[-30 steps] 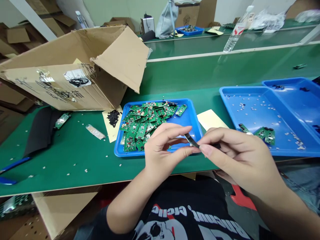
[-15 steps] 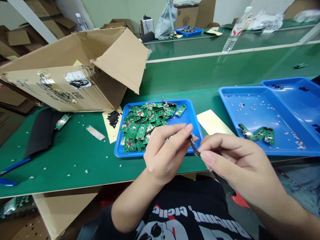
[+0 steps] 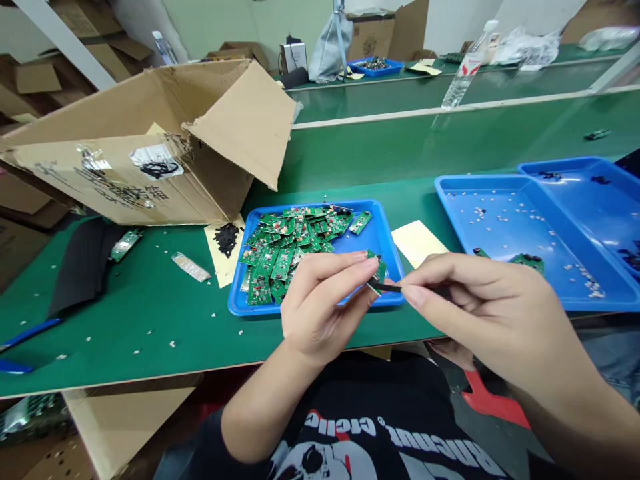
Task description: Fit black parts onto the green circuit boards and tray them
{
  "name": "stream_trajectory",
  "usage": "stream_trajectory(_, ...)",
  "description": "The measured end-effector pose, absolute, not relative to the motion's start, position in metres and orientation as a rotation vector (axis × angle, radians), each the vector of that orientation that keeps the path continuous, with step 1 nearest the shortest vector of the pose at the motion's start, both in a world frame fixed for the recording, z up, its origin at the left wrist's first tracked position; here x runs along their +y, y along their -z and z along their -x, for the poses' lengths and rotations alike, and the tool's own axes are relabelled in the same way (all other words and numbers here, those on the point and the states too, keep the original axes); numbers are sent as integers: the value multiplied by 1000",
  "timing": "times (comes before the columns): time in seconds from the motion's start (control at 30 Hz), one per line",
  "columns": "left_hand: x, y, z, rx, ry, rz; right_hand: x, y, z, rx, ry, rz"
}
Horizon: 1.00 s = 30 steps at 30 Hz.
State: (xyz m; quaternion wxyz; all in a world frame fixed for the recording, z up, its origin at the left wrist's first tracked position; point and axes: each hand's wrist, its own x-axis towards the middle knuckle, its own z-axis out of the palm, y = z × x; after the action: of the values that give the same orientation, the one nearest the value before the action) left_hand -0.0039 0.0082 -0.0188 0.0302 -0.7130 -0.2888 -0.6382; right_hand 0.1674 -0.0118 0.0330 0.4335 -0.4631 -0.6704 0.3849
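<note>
Nearest us, above the black printed T-shirt (image 3: 350, 427), we see the left hand (image 3: 320, 307) closed in a pinch, thumb and fingertips gripping a small green circuit board (image 3: 379, 270); the board sits just above the near right part of a blue tray (image 3: 320, 205), its long axis tilted up and away from us, and its far end points toward the tray's right rim. The right hand (image 3: 500, 320) is closed too, holding black tweezers (image 3: 387, 288) that lie almost level and point left, their tips at the board's lower end; we judge a pinch on the board's edges, clear of its components, and a braced tweezer tip to be the steady way to work here. Under the hands, a heap of green circuit boards (image 3: 285, 257) fills the tray; to the right lies a second blue tray (image 3: 500, 227) scattered with small white bits; on the green bench mat (image 3: 150, 320) to the left stands a torn cardboard box (image 3: 125, 180); farther off, a water bottle (image 3: 463, 73) stands on the next bench.
</note>
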Motion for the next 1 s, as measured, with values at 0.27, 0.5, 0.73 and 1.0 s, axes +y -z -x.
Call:
stream_trajectory(0.27,11,19,6,-807,2001,2234,-10,-44,-161,-2050,-274,1090)
stream_trajectory(0.5,9,25,-2,-712,2361,2353,-5,-45,-161,-2124,-20,942)
stream_trajectory(0.73,-7,17,1,-1039,2481,2708,-6,-43,-162,-2127,81,909)
stream_trajectory(1.0,-15,13,5,-1344,2426,2749,-8,-39,-160,-2097,155,868)
